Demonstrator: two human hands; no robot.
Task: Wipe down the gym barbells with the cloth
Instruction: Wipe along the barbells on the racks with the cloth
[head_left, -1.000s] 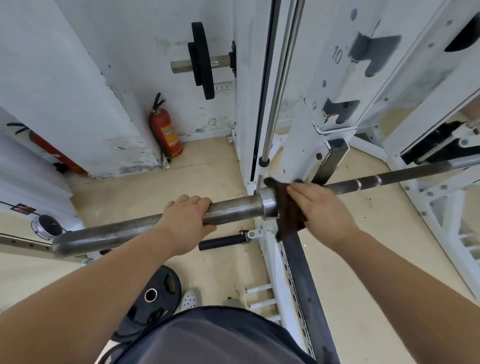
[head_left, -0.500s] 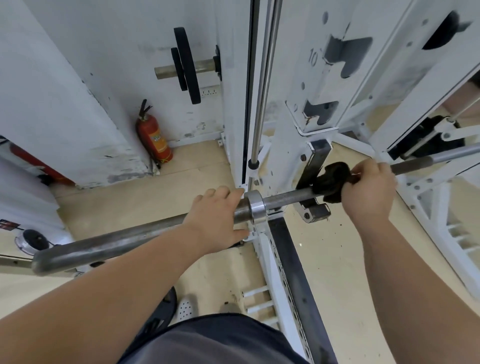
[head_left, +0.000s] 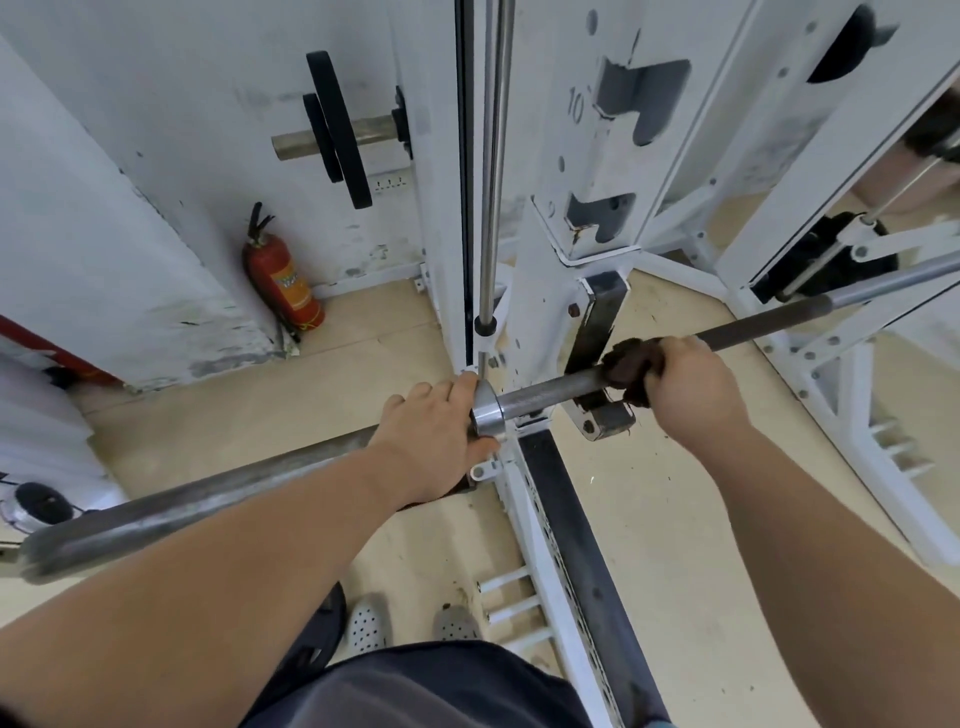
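A long steel barbell (head_left: 545, 391) lies across a white rack, running from lower left to upper right. My left hand (head_left: 434, 436) grips its thick sleeve right beside the shiny collar (head_left: 487, 410). My right hand (head_left: 691, 387) grips the thinner shaft, its fingers curled round a dark brown cloth (head_left: 631, 366) that is wrapped on the bar just right of the rack's hook. The part of the shaft under the cloth and hand is hidden.
The white rack upright (head_left: 576, 156) with a chrome guide rod (head_left: 491, 171) stands straight ahead. A red fire extinguisher (head_left: 283, 286) leans at the wall, black plates (head_left: 337, 124) hang on a peg above it. A black plate (head_left: 324, 629) lies by my feet.
My left hand slid right along the sleeve up to the collar. My right hand took the cloth from the collar out along the shaft, then came slightly back toward the rack.
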